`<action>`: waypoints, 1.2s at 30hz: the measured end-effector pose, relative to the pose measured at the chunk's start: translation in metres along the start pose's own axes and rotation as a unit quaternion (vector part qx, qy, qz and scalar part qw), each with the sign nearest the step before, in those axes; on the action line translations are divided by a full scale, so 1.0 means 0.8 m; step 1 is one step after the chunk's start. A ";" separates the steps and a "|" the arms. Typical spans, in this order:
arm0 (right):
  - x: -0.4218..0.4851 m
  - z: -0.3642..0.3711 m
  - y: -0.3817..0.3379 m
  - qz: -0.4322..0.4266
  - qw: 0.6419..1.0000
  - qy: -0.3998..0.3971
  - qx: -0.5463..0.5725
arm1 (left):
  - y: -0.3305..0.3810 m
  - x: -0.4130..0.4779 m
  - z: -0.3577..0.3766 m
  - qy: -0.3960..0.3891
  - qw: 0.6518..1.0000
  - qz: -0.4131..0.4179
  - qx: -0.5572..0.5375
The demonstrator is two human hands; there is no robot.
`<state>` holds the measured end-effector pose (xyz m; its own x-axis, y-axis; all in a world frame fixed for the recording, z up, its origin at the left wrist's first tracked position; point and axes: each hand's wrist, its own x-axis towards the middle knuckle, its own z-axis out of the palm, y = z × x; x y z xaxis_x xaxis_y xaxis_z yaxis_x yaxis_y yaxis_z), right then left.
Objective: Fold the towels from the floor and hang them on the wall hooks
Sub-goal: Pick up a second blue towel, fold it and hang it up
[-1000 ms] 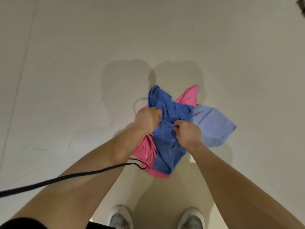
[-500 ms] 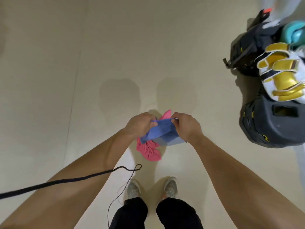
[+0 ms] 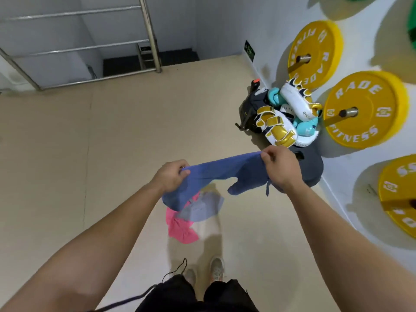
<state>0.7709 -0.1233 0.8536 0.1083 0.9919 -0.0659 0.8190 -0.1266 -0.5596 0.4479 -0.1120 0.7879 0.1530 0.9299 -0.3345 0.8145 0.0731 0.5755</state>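
Two hands now hold the dark blue towel (image 3: pixel 225 170) up in the air, stretched between them along its top edge. The left hand (image 3: pixel 172 176) has its fingers curled round one corner, and the right hand (image 3: pixel 279 167) pinches the other corner between thumb and fingers. A second ago this towel lay bunched on the floor (image 3: pixel 90 176) on top of the others, with both hands close together on it; half a second ago it was only starting to rise. Since then the person has stood up and the hands have moved apart. The cloth hangs below them, still crumpled, with one flap drooping in the middle. Left on the floor, just ahead of the shoes, a pink towel (image 3: pixel 180 230) and a paler blue towel (image 3: pixel 202 208) lie overlapping. The first towel is therefore picked up and spread, which looks like the set-up for folding, though no fold is made yet. To the right, the wall (image 3: pixel 281 30) carries yellow weight plates (image 3: pixel 364 109) on pegs, with a pile of sports gear (image 3: pixel 276 124) at its foot; no free hook shows here
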 end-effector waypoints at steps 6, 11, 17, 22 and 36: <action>-0.070 -0.040 0.009 0.046 0.996 0.042 0.057 | 0.159 -0.003 0.010 -0.016 0.971 0.236 0.020; -0.124 -0.067 0.023 0.056 0.996 0.045 0.058 | 0.247 -0.020 0.057 -0.066 0.921 0.378 0.064; -0.201 -0.099 0.083 0.134 0.988 0.040 0.071 | 0.308 -0.061 0.121 -0.117 0.887 0.443 0.049; -0.265 -0.124 0.138 0.189 0.974 0.095 0.078 | 0.344 -0.085 0.178 -0.168 0.889 0.424 0.038; -0.411 -0.193 0.282 0.311 0.924 0.199 0.097 | 0.360 -0.099 0.254 -0.189 0.917 0.340 0.092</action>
<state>1.0071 -0.4787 0.8767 0.7542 0.6421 -0.1376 0.4162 -0.6295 -0.6562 0.7837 -0.2381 0.8287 0.8154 0.5433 -0.1999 0.5335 -0.5712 0.6238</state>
